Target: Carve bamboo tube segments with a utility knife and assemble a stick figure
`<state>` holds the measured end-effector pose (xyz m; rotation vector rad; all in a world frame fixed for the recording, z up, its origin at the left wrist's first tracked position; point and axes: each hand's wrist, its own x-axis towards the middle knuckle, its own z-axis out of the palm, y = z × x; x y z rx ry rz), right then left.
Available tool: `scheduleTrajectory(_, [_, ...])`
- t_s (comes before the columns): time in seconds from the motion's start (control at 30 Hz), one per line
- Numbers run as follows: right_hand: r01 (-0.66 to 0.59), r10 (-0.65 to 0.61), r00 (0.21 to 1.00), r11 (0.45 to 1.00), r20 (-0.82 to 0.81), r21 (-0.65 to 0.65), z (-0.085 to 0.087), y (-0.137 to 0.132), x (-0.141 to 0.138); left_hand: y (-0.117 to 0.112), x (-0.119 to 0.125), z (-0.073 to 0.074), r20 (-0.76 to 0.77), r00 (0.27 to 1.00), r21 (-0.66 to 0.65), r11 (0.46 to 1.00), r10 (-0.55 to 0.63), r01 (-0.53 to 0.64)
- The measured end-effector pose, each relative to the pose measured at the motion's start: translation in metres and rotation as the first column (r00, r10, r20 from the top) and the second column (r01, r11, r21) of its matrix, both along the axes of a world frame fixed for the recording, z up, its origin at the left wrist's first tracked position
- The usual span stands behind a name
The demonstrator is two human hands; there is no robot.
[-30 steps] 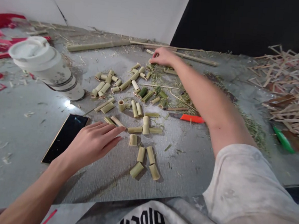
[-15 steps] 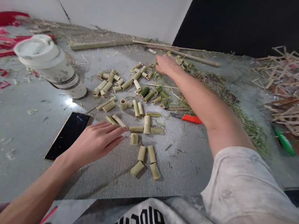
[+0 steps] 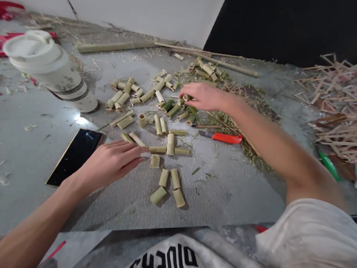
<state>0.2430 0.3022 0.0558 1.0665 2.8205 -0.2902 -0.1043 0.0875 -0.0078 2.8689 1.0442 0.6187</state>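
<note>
Several short cut bamboo pieces (image 3: 170,143) lie spread over a grey mat (image 3: 217,187). My left hand (image 3: 110,163) rests flat on the mat with fingers stretched out, fingertips beside a split bamboo piece (image 3: 137,139). My right hand (image 3: 202,96) reaches over the middle cluster with fingers curled, pinching a small bamboo piece (image 3: 185,97). A further heap of bamboo pieces (image 3: 207,70) lies beyond it.
A white lidded cup (image 3: 48,70) lies on its side at left. A black phone (image 3: 75,156) lies by my left wrist. A red-handled knife (image 3: 225,137) sits right of the pieces. Long bamboo sticks (image 3: 123,46) line the back; a pile of bamboo splinters (image 3: 346,107) fills the right.
My right hand has drawn back from the far heap toward the middle cluster and now pinches a small piece. My left hand has stayed flat in place.
</note>
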Motion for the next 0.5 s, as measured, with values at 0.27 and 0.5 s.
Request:
scheduleTrajectory(0.27, [-0.096, 0.088, 0.993, 0.991, 0.081, 0.097, 0.009, -0.033, -0.018, 0.001, 0.002, 0.0, -0.009, 1.0, -0.049, 0.999, 0.0, -0.001])
scheduleTrajectory(0.5, [-0.104, 0.11, 0.993, 0.989, 0.051, -0.109, -0.019, -0.034, -0.029, 0.002, 0.004, -0.006, 0.096, 0.987, -0.232, 0.967, 0.132, -0.106])
